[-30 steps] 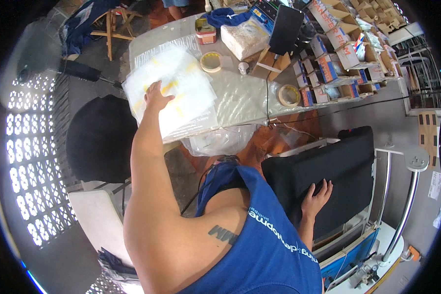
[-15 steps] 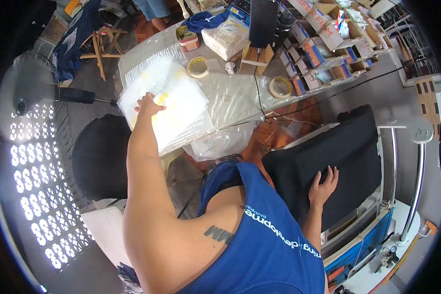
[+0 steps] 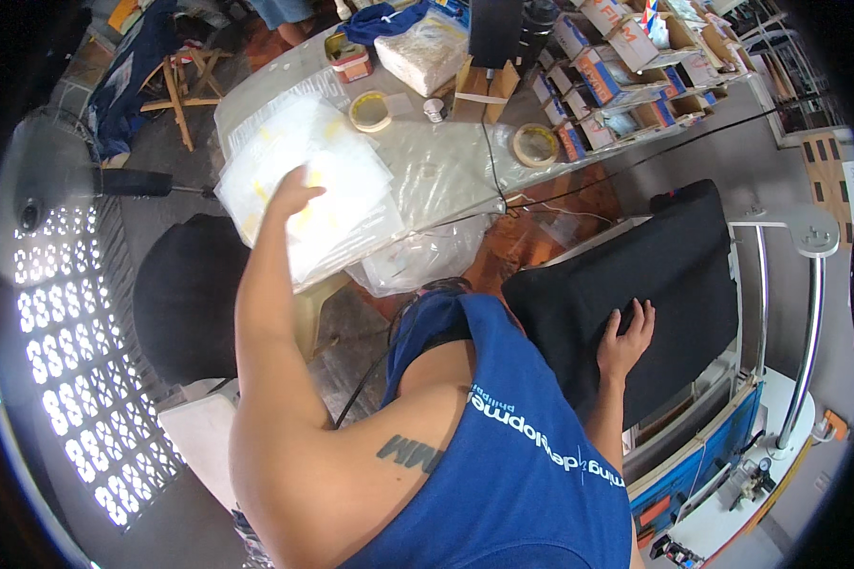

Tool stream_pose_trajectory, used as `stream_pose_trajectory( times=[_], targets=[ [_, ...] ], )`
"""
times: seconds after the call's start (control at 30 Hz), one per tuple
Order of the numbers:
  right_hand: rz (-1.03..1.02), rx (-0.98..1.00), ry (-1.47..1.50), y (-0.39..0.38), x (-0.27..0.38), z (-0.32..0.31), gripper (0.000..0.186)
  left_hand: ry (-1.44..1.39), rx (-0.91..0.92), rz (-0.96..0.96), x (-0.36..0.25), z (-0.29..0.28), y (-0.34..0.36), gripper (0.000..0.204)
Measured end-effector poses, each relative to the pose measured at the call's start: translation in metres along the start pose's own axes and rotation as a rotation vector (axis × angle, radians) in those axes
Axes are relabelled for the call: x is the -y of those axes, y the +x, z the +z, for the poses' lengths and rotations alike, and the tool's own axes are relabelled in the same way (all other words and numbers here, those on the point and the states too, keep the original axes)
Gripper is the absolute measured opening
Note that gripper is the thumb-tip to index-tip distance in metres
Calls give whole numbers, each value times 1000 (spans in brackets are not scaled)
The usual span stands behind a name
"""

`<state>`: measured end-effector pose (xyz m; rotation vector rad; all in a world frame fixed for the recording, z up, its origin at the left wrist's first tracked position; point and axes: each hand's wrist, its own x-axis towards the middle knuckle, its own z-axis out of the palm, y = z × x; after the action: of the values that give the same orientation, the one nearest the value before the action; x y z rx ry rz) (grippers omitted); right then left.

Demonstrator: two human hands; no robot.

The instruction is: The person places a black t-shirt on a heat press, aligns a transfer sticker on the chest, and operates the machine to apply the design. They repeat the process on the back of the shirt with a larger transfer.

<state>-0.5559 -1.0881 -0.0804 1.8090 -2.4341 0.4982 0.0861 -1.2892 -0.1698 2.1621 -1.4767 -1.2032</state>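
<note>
My left hand point(image 3: 292, 195) reaches over a stack of thin white translucent sheets point(image 3: 351, 214) with yellow patches, at the left end of the table. Its thumb and one finger show stretched apart; the other fingers are mostly hidden. I see no sheet held in it. My right hand point(image 3: 626, 341) lies on a black cloth point(image 3: 626, 275), its fingers apart and stretched out. The black cloth is spread over a slanted flat board at the right.
On the plastic-covered table point(image 3: 436, 180) are tape rolls point(image 3: 535, 146), a reddish tub point(image 3: 350, 59), a white block point(image 3: 422, 52) and stacked cardboard bins point(image 3: 617, 81). A fan point(image 3: 43, 175) stands left. Beside the black cloth rises a metal-post frame point(image 3: 809, 332). A cord point(image 3: 655, 161) crosses behind.
My left hand has shifted slightly over the sheets, and its fingers, spread before, now show less. My right hand stays on the black cloth. The whole view has shifted a little.
</note>
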Motion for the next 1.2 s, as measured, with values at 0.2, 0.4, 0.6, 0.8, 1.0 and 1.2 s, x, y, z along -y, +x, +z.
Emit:
stream_pose_trajectory(
  times=[0.2, 0.4, 0.6, 0.8, 1.0, 1.2],
  targets=[
    [24, 13, -28, 0, 0, 2, 45, 211, 283, 515, -131, 112, 11, 75],
    [20, 18, -8, -1, -2, 1, 45, 128, -267, 478, -119, 125, 41, 52],
    [-4, 8, 8, -1, -5, 2, 45, 415, -405, -228, 23, 3, 25, 54],
    [7, 19, -14, 1, -2, 3, 45, 414, -306, -356, 35, -13, 16, 68],
    [15, 45, -30, 0, -4, 3, 44, 382, -292, -301, 20, -22, 10, 54],
    [-65, 31, 150, 5, 37, -16, 35, -234, -149, 126, -82, 48, -54, 31]
  ],
)
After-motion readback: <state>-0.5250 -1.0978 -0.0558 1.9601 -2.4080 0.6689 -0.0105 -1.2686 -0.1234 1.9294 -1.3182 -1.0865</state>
